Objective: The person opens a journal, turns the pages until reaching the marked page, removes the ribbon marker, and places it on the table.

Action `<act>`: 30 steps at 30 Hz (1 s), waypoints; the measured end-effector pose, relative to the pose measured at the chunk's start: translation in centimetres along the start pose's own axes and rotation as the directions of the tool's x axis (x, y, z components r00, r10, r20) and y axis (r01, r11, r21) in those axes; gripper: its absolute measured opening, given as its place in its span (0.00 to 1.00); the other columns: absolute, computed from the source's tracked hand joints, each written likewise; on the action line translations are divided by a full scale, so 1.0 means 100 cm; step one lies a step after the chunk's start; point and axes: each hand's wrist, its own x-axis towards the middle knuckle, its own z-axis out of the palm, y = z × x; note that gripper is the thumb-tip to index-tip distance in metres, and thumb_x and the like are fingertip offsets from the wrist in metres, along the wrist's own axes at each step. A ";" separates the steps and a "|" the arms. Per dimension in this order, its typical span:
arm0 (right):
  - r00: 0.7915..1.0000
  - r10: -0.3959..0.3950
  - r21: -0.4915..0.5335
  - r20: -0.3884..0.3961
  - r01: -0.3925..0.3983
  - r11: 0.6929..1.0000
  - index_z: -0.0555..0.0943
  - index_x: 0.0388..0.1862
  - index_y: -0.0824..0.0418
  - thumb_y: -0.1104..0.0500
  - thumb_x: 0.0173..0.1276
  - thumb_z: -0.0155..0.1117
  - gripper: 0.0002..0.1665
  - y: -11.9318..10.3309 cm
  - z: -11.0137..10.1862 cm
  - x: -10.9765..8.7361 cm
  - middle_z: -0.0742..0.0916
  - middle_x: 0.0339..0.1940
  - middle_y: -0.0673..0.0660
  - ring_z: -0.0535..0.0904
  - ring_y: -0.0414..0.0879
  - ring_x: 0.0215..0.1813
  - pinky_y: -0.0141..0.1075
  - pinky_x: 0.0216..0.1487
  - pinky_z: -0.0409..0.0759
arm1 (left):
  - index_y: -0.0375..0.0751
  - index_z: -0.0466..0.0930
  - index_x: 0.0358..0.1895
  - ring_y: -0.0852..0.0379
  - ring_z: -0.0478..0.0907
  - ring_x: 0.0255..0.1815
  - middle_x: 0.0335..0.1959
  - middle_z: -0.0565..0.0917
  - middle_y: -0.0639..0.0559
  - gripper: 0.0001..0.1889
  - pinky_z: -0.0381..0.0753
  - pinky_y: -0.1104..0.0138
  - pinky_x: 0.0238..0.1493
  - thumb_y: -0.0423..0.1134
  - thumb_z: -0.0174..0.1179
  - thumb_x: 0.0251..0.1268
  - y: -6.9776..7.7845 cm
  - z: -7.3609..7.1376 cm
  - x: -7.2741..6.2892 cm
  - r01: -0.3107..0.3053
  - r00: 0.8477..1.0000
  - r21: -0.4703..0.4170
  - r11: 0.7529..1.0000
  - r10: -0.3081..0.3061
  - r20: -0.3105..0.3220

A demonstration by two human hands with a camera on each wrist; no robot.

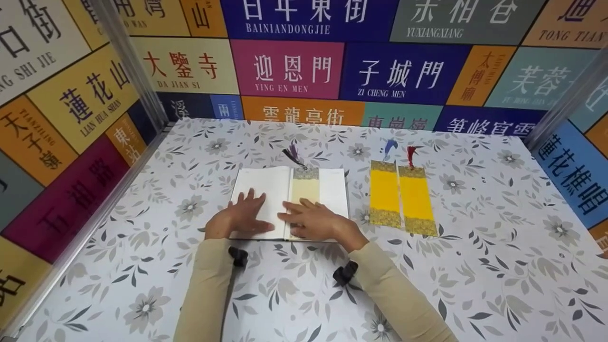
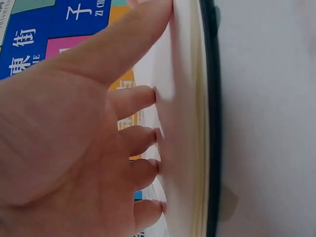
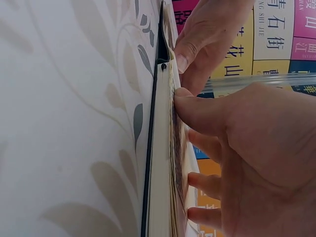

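An open book (image 1: 262,183) with a dark cover lies flat on the table. My left hand (image 1: 244,214) presses on its left page with fingers spread; in the left wrist view the fingertips touch the paper above the page edges (image 2: 199,148). A pale bookmark (image 1: 305,189) with a patterned band and a black and purple tassel (image 1: 293,154) lies on the right page near the spine. My right hand (image 1: 316,219) rests across that bookmark's lower part, fingers extended, hiding most of its bottom end. The right wrist view shows the thumb (image 3: 197,111) touching near the spine.
To the book's right lie two yellow bookmarks side by side: one with a blue tassel (image 1: 384,190), one with a red tassel (image 1: 417,199). A floral cloth (image 1: 142,266) covers the table. Panels with Chinese lettering (image 1: 287,69) stand behind and at both sides.
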 end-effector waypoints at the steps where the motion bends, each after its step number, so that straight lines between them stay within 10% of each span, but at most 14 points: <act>1: 1.000 0.001 -0.001 -0.001 -0.001 1.000 0.64 0.79 0.48 0.53 0.80 0.50 0.30 0.000 0.000 0.000 0.58 0.84 0.55 0.46 0.70 0.82 0.67 0.79 0.48 | 0.40 0.42 0.82 0.31 0.29 0.82 0.82 0.34 0.32 0.49 0.35 0.37 0.80 0.58 0.58 0.69 0.002 0.001 0.000 0.004 1.000 -0.002 1.000 -0.004 -0.011; 16: 1.000 0.002 0.087 -0.029 0.001 0.996 0.62 0.80 0.49 0.53 0.77 0.57 0.34 0.005 -0.002 0.001 0.58 0.84 0.56 0.48 0.68 0.83 0.65 0.79 0.50 | 0.34 0.38 0.81 0.24 0.30 0.80 0.79 0.33 0.24 0.53 0.38 0.37 0.80 0.62 0.57 0.68 0.010 0.011 0.003 -0.003 0.998 0.066 0.998 0.007 -0.065; 22: 0.980 -0.072 0.202 -0.184 0.109 0.973 0.64 0.77 0.63 0.59 0.72 0.63 0.37 0.012 -0.015 -0.001 0.67 0.78 0.66 0.61 0.62 0.80 0.55 0.80 0.60 | 0.34 0.37 0.81 0.23 0.30 0.80 0.79 0.33 0.23 0.54 0.38 0.35 0.79 0.62 0.58 0.68 0.009 0.011 0.002 -0.014 0.998 0.052 0.999 0.017 -0.061; 30: 0.919 0.282 0.505 -0.275 -0.112 0.856 0.69 0.74 0.62 0.57 0.71 0.66 0.35 0.023 -0.027 -0.003 0.77 0.67 0.67 0.79 0.62 0.63 0.51 0.60 0.81 | 0.34 0.37 0.81 0.25 0.29 0.80 0.80 0.33 0.25 0.54 0.38 0.36 0.80 0.62 0.59 0.67 0.011 0.008 0.001 0.008 0.999 0.044 0.999 -0.006 -0.049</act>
